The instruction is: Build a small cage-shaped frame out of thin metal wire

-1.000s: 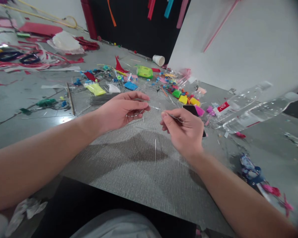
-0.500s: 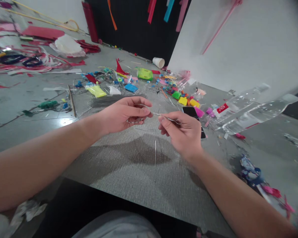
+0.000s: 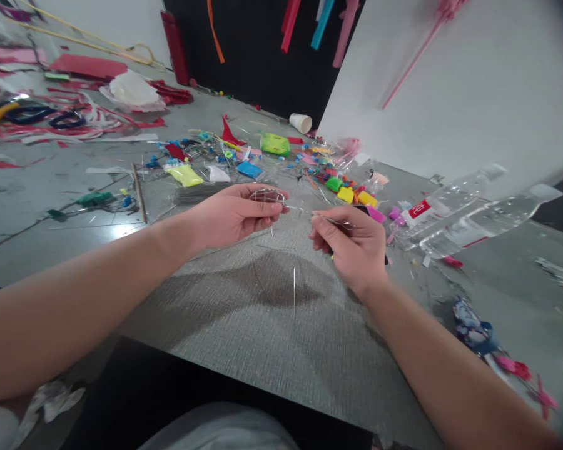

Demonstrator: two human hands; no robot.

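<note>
A grey table [image 3: 272, 325] carries two clear bottles [image 3: 469, 209], colourful clay pieces [image 3: 351, 190], and a paper cup [image 3: 300, 122].

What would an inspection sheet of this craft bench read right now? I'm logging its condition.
Surface: grey textured mat over a grey table.
Job's things: thin wire between both hands, wound into a small coil at the left.
Clutter: coloured clay pieces, two plastic bottles, paper cup, red paper scraps, scissors.
Grippers: left hand pinches the coil; right hand pinches the wire.
Cables: nothing seen.
Surroundings: white board, black panel with coloured strips.
</note>
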